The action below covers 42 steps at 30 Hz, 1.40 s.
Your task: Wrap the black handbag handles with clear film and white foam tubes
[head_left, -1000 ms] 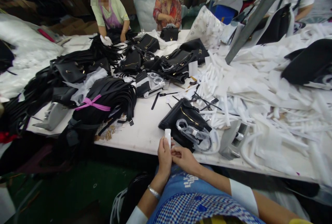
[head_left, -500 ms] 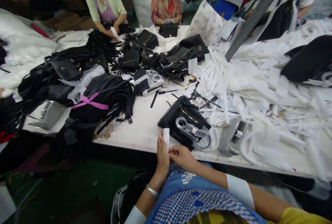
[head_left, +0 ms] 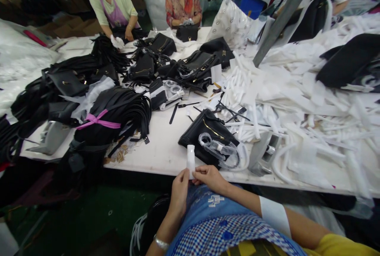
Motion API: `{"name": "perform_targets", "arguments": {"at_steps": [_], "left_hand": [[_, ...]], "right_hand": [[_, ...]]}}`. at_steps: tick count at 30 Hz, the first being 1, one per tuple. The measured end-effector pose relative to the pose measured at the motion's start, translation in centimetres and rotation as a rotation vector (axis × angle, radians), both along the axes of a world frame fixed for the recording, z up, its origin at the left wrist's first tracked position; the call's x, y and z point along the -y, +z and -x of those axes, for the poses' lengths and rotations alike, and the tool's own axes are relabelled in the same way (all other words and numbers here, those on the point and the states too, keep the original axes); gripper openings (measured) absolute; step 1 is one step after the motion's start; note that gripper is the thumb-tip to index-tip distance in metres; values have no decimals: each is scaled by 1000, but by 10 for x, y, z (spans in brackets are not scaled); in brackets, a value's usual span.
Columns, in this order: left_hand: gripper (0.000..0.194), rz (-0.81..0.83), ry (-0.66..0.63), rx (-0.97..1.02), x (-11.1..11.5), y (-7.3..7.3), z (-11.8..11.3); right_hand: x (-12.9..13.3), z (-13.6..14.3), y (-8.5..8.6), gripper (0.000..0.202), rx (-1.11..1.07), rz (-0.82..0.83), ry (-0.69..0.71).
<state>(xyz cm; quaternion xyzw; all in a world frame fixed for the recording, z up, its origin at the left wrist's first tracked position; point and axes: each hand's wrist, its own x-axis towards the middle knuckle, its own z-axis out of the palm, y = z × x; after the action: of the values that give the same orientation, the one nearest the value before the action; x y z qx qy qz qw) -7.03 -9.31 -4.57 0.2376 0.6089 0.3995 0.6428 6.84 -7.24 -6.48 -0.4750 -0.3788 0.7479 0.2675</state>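
A narrow white wrapped strip [head_left: 191,157] stands upright between my hands at the table's front edge. My left hand [head_left: 180,186] pinches its lower left side. From the right, the fingertips of my right hand [head_left: 210,177] are closed on its lower end. What is inside the white wrapping cannot be seen. Just beyond lies a black handbag [head_left: 204,129] with a gold zip, and a plastic-wrapped strap [head_left: 218,147] is coiled on its front.
Left is a bundle of black straps [head_left: 118,107] tied with a pink ribbon [head_left: 97,119]. Tape dispensers [head_left: 264,154] stand on both sides. White foam strips [head_left: 297,109] cover the right side, near a slanted metal post [head_left: 276,22]. Two people work across the table; another is partly visible far right.
My left hand has slid down and left, from lying along the white strip to pinching its lower end, so more of the strip shows. The view has shifted slightly.
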Motion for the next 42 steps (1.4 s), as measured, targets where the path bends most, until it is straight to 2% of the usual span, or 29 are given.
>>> {"name": "perform_targets", "arguments": {"at_steps": [3,5,8,10,13,15,16,19,21,23,29,36,39,42], "left_hand": [[46,9,-66,-5,7,5,8],[46,37,-83,-43,8,5,12],[49,124,-75,-138,10,-4,19],[52,185,-48,-157,11,-16,24],[55,212,-8,-146,14,-31,29],[57,197,-6,-157,15,-37,30],[58,189,-10,-166,14,-38,29],[58,174,-32,-169,12,-38,27],[57,169,-44,-167,10,-36,25],[56,166,-56,-173,10,-34,24],[53,177,-93,-173,9,-32,23],[57,181,-88,-164,9,-34,25],[57,180,-93,-178,11,-35,25],[56,179,-92,-183,12,-34,24]], "right_hand": [[0,2,2,39,24,-17,49],[-1,1,5,35,122,-80,85],[-2,-19,10,27,323,-251,40],[2,-52,11,24,499,-380,-153],[21,-124,4,31,840,-479,-584],[36,-171,-9,41,1037,-413,-805],[43,-191,-17,45,1107,-339,-870],[52,-226,-41,50,1073,-43,-944],[51,-234,-48,49,948,59,-987],[50,-236,-47,47,867,87,-1018],[48,-235,-32,45,801,103,-937],[47,-235,-11,42,457,248,-991],[60,-228,3,40,436,180,-1034],[77,-212,17,37,423,61,-1139]]}}
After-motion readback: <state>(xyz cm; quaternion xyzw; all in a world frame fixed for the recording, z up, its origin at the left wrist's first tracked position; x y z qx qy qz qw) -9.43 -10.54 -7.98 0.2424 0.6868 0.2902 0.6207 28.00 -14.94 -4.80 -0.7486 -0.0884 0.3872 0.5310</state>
